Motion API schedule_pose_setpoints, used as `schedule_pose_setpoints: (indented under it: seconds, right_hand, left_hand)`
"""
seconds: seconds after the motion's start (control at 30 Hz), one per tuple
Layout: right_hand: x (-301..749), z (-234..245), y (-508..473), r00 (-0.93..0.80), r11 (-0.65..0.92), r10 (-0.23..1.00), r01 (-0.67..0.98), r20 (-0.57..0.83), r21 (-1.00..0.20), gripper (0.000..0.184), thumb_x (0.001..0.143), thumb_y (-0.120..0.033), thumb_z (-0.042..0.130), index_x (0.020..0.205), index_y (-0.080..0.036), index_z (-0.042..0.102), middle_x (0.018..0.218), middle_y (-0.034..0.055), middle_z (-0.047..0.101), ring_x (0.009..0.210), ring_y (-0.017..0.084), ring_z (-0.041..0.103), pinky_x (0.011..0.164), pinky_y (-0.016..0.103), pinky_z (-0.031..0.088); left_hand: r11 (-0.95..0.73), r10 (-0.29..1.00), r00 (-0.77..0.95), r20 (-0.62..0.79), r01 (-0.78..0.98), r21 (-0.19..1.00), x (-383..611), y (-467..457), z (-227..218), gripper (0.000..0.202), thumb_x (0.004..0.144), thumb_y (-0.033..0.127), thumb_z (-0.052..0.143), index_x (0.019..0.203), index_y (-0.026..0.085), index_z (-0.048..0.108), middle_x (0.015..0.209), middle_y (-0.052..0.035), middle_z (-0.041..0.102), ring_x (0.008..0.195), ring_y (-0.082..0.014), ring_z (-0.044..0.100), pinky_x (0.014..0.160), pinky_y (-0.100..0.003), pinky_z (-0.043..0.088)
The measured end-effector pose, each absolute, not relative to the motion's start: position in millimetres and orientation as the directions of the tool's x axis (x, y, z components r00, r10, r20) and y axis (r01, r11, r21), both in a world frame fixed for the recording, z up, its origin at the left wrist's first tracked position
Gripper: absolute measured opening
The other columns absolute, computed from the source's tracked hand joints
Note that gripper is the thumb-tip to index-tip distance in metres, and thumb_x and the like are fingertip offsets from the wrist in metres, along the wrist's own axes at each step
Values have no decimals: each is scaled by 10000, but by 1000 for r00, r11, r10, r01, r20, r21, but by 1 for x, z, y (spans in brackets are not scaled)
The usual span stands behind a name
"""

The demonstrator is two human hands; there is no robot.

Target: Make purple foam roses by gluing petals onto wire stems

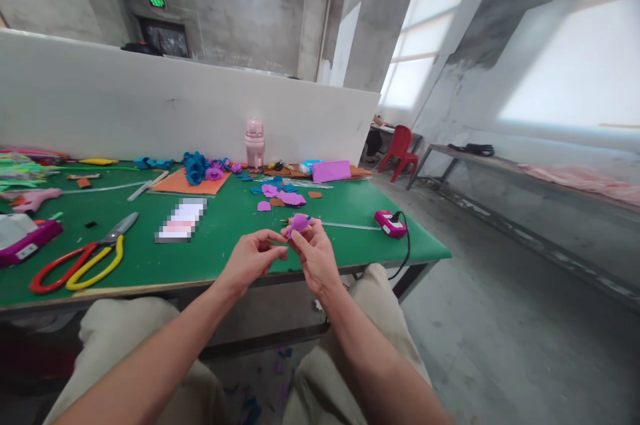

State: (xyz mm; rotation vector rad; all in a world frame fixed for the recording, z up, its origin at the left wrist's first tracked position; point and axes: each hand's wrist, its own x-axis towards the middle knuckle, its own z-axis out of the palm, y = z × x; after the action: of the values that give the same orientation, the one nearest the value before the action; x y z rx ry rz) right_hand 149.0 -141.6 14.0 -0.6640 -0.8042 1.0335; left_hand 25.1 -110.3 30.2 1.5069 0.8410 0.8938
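My right hand is closed around a small purple felt piece, held just above the front edge of the green table. My left hand pinches toward the same piece from the left, fingertips nearly touching my right hand. More purple felt cut-outs lie on the table just beyond my hands. A thin rod lies on the table behind my right hand.
Red and yellow scissors lie at the front left. A pink glue gun with a black cable sits at the right edge. Blue and purple felt flowers, an orange sheet and a pink bottle stand farther back. A white partition backs the table.
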Motion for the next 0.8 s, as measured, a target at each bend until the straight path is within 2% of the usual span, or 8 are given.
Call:
schedule_pose_setpoints:
  seconds: [0.1,0.2,0.37,0.47,0.57,0.67,0.8]
  right_hand:
    - [151,16,-143,282,406,908,-400,311,-821,353,711,-199,662,1021,-223,494,837,-18,667,815,130,641,796,277,486]
    - [151,18,-145,272,439,892,-327,361,-837,373,719,-210,655,1049,-226,483,877,0,668,830,154,647,782,301,498]
    - [154,20,-147,216,459,886,-291,410,-839,388,737,-226,642,1087,-226,475,927,21,666,888,169,641,856,346,481]
    - [155,20,-146,192,470,882,-291,431,-833,372,770,-248,608,1114,-231,468,974,34,657,932,170,628,905,370,458]
    - [155,17,-144,194,483,875,-271,445,-832,406,742,-242,639,1112,-235,474,1024,41,634,951,173,619,906,363,461]
    - [156,13,-142,230,508,854,-179,466,-842,450,699,-213,678,1109,-235,493,1008,38,628,912,169,622,864,336,485]
    - [158,13,-141,243,533,832,-104,498,-840,350,721,-206,651,1055,-213,548,989,42,646,933,173,614,862,324,485]
  left_hand:
    - [-137,878,465,116,10,991,22,-106,29,217,648,333,668,750,143,639,623,-9,650,393,-50,419,386,-173,316]
    - [-159,873,467,139,3,987,21,-104,27,209,665,346,659,706,141,640,641,-17,649,428,-62,466,406,-179,324]
    - [-172,878,447,171,-40,984,25,-104,21,194,674,327,672,718,141,637,469,37,539,431,-67,439,419,-175,312]
    - [-141,887,430,165,-88,986,28,-105,16,204,681,338,672,716,143,621,457,43,527,421,-67,422,413,-181,324]
    - [-117,897,411,162,-133,984,31,-108,14,209,685,338,672,720,141,615,471,41,530,439,-71,439,415,-180,342]
    - [-118,907,386,171,-157,981,33,-110,14,204,678,325,679,726,136,617,485,39,535,447,-70,446,422,-179,358]
    - [-104,910,381,164,-174,979,34,-112,15,190,667,309,686,715,139,615,493,40,539,443,-69,450,422,-181,370]
